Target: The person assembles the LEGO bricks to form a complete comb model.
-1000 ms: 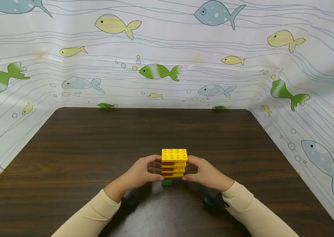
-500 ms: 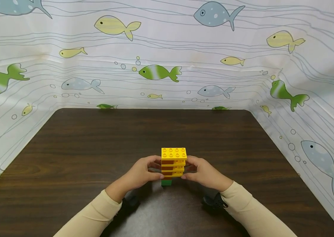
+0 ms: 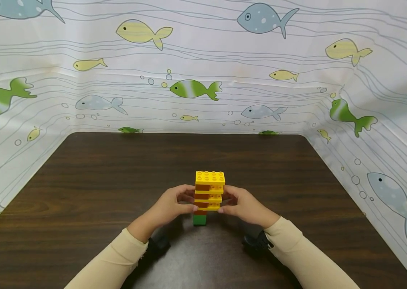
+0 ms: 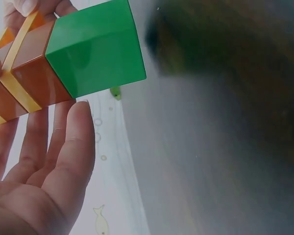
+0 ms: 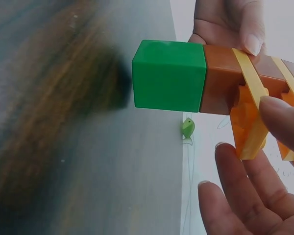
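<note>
Between the two hands stands an upright tower of toy building bricks (image 3: 209,178), studs up on its top yellow plate. Brown bricks (image 5: 220,78) alternate with thin yellow plates (image 5: 255,81) that jut out to the right. A green brick (image 4: 95,51) forms the bottom, close over the table with its dark reflection beside it in both wrist views. The left hand (image 3: 167,206) grips the tower's left side, thumb in front and fingers behind. From the right side, the right hand (image 3: 248,206) holds the yellow plates, its thumb near the lowest one.
A dark wood-grain table (image 3: 116,160) with rounded far corners lies under the hands. White cloth (image 3: 203,52) printed with fish rises behind it and along both sides. Black wrist devices (image 3: 160,241) sit under the cream sleeves (image 3: 111,259).
Both hands have raised the brick tower, which stands higher and slightly further left in the head view. More of the green bottom brick shows below the fingers. The grip looks the same.
</note>
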`<state>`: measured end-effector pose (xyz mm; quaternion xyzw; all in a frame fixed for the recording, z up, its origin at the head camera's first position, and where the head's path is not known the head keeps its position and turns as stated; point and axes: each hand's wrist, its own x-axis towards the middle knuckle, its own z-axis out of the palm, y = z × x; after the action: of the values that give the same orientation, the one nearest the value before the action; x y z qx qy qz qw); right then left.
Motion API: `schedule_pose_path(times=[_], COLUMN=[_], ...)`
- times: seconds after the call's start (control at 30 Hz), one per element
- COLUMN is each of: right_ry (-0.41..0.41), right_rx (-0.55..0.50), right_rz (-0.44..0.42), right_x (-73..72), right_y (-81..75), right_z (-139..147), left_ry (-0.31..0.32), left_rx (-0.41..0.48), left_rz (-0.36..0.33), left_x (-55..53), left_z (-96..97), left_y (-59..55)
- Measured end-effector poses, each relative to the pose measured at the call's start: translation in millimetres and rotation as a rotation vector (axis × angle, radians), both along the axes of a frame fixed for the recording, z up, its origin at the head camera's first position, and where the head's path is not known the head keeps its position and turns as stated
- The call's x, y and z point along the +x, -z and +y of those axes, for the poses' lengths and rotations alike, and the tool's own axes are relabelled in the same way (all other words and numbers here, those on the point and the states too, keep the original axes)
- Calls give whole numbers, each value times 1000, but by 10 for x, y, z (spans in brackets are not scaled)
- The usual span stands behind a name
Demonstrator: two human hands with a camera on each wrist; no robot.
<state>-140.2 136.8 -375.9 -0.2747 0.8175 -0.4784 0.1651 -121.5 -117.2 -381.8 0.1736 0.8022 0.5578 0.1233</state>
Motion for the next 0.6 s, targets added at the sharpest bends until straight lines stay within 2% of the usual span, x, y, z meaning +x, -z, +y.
schedule_pose_path(times=[0.2, 0.6], right_ry=[-5, 50], right_rx=[-21, -60], right_rz=[29, -49], right_x=[-79, -214], right_y=[-7, -6], right_z=[-14, -83], left_ry=[-21, -76], left_rx=[29, 70], left_rz=[-21, -80], left_x=[-55, -159], left_z=[-20, -38], left_y=[-5, -8])
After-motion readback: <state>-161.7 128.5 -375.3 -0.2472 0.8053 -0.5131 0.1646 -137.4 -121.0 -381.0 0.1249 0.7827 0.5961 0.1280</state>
